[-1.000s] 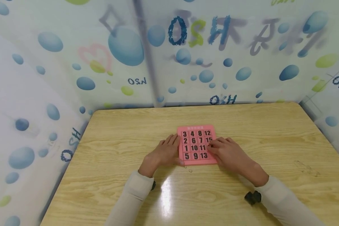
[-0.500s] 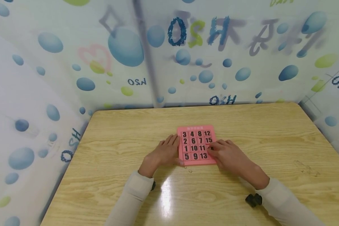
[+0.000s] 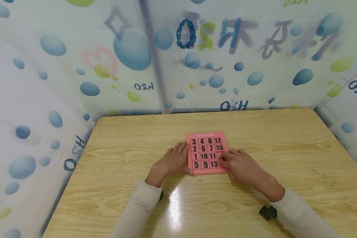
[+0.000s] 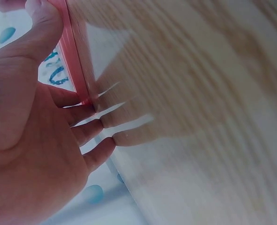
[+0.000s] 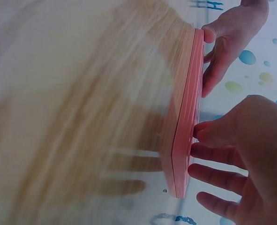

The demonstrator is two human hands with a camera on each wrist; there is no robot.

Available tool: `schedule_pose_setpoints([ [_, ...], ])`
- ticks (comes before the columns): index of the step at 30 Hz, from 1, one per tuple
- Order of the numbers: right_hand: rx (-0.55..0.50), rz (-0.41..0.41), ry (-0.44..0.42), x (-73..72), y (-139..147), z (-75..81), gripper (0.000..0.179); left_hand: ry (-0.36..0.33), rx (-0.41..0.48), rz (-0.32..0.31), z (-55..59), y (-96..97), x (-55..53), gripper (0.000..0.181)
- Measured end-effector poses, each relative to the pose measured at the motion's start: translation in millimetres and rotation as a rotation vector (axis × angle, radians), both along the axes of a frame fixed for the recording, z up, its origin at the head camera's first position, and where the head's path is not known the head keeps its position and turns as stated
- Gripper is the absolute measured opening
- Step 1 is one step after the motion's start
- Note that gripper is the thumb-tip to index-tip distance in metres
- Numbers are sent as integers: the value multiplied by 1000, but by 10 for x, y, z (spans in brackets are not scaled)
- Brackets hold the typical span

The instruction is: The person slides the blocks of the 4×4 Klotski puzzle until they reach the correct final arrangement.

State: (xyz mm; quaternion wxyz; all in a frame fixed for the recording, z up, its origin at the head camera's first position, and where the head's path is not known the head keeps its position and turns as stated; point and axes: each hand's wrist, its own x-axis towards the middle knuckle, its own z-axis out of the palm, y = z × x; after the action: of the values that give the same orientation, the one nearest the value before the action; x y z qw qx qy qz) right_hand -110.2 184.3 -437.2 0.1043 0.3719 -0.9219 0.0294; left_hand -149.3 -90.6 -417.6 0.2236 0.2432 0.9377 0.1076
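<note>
A pink number slide puzzle [image 3: 206, 171] lies flat on the wooden table, its tiles printed with black digits. My left hand [image 3: 174, 160] rests along its left side, fingers fairly straight against the edge and thumb at the near left corner; the left wrist view shows those fingertips [image 4: 101, 152] down at the tabletop. At the right column, the thumb and forefinger of my right hand [image 3: 241, 165] press on a tile below the "15" tile [image 3: 219, 147], mostly covering its digits. In the right wrist view the other fingers [image 5: 218, 174] reach toward the frame, loosely spread.
The wooden table [image 3: 131, 132] meets a wall sheet [image 3: 256, 96] printed with blue drops at its far edge. Small marks [image 3: 200, 180] show on the tabletop just below the puzzle. A black device [image 3: 267, 212] sits at the right sleeve cuff.
My right thumb and forefinger have shifted slightly down the right column, uncovering the "15" tile. A gap now shows beneath it as the tile under my fingers sits lower. My left hand stays put.
</note>
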Motion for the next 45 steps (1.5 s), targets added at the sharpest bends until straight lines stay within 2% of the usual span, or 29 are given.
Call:
schedule_pose_setpoints([
  [5, 0, 5, 7, 18, -6, 12, 15, 0, 4, 0, -1, -3, 2, 114],
  [14, 9, -4, -37, 58, -7, 48, 17, 12, 15, -1, -1, 0, 1, 114],
  [23, -11, 15, -16, 77, 2, 23, 14, 8, 11, 3, 4, -3, 3, 114],
  [31, -9, 4, -43, 96, 9, 34, 18, 5, 9, 4, -10, -2, 0, 114],
  [39, -33, -11, -100, 64, 15, 57, 24, 9, 17, -4, -18, -9, -7, 114],
  [45, -53, -64, -108, -43, -6, 61, 35, 12, 13, -6, -22, -7, -9, 115],
])
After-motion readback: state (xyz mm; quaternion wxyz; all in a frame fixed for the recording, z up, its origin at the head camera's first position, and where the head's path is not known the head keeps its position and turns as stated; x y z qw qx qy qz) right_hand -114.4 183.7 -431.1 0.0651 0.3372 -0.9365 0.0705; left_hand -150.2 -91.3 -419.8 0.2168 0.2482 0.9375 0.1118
